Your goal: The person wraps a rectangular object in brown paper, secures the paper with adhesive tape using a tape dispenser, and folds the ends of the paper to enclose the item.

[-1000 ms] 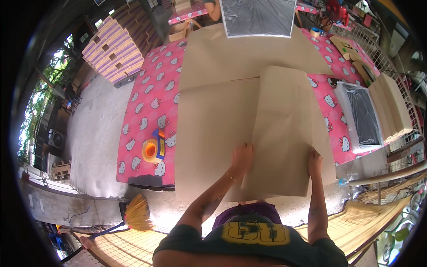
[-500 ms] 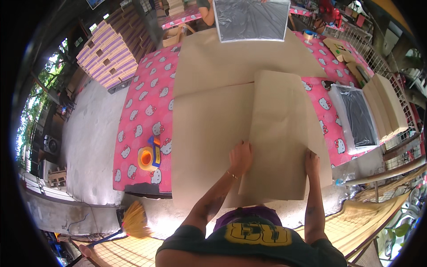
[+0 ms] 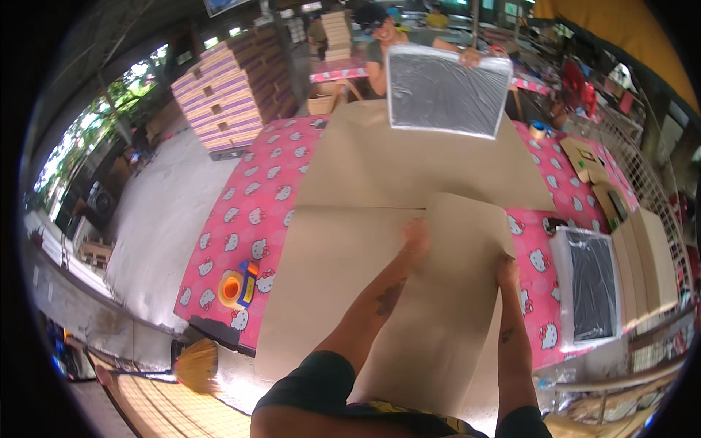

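A large brown paper sheet covers the middle of the table. Part of it is folded over as a long flap that runs toward my body. My right hand is closed on the flap's right edge, near its far corner. At the flap's left side, my left hand touches the paper, its fingers smeared by motion. A second brown sheet lies beyond the first. Across the table a co-worker's hand holds a dark flat panel in clear plastic upright at that sheet's far edge.
An orange tape dispenser stands on the pink table cover at left. To the right lie another plastic-wrapped dark panel and folded cardboard pieces. Stacked boxes rise at far left; a broom is at lower left.
My view has tilted up, revealing more of the far side. Both hands have slid away from me along the flap toward its far end. The co-worker and upright panel show more fully.
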`<state>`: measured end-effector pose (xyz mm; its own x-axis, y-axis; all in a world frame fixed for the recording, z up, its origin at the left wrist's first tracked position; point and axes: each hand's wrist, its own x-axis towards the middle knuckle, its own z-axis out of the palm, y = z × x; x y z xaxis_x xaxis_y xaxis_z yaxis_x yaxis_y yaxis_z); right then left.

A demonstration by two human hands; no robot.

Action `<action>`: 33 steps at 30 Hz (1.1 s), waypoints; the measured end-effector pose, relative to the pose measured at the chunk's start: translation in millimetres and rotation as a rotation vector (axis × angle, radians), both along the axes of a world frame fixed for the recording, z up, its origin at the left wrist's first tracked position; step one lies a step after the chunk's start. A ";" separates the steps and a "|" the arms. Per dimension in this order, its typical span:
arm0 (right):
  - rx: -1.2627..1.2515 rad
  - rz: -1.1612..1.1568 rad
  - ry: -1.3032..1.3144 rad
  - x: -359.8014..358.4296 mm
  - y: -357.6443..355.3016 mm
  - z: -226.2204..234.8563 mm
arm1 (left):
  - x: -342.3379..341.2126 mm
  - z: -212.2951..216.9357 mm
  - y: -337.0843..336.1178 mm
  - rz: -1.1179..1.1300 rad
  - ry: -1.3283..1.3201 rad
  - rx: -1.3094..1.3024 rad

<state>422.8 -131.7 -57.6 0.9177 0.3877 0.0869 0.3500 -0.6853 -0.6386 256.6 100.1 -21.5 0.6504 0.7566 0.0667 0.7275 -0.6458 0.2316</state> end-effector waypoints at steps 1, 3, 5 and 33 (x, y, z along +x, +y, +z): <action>0.009 0.001 -0.008 10.9 -1.2 -1.4 | 7.9 2.5 1.3 -0.007 -0.014 -0.003; -0.009 0.004 0.011 17.9 -2.3 -5.5 | 7.4 1.0 -1.3 -0.032 -0.022 -0.022; -0.057 0.000 0.047 16.0 -7.1 -7.5 | -5.3 -0.1 -7.8 0.010 -0.150 -0.182; -0.012 -0.121 0.057 -257.6 -192.3 10.1 | -294.9 -11.9 -194.2 -0.129 -0.317 -0.201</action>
